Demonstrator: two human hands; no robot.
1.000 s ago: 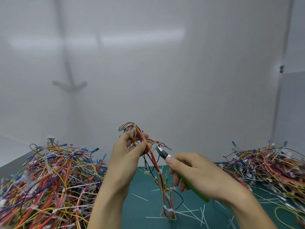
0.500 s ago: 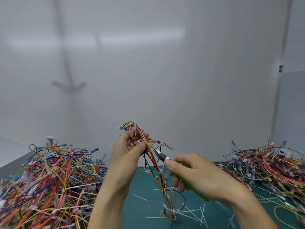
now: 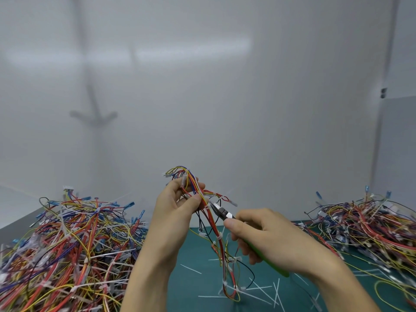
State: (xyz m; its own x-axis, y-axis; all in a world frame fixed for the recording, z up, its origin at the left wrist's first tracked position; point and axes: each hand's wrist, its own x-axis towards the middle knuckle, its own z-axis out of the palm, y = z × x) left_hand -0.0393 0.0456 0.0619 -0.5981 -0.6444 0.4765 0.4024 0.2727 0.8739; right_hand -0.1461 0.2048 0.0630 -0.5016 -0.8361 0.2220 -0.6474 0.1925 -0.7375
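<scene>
My left hand (image 3: 174,212) holds up a bundle of red, yellow, blue and black wires (image 3: 217,235), thumb and fingers pinching it near its top. The bundle hangs down to the green mat (image 3: 198,287) and has white cable ties along it. My right hand (image 3: 267,237) grips green-handled side cutters (image 3: 221,211). The cutter jaws touch the bundle just below my left thumb, at a white tie. Part of the green handle sticks out under my right palm.
A big heap of tied coloured wires (image 3: 65,251) fills the left of the mat. A second heap (image 3: 371,228) lies at the right. Several cut white tie strips (image 3: 261,289) are scattered on the mat near me. A white wall stands close behind.
My right hand has moved the cutters a little left and up, bringing the jaws onto the bundle below my left thumb. My left hand has stayed nearly still.
</scene>
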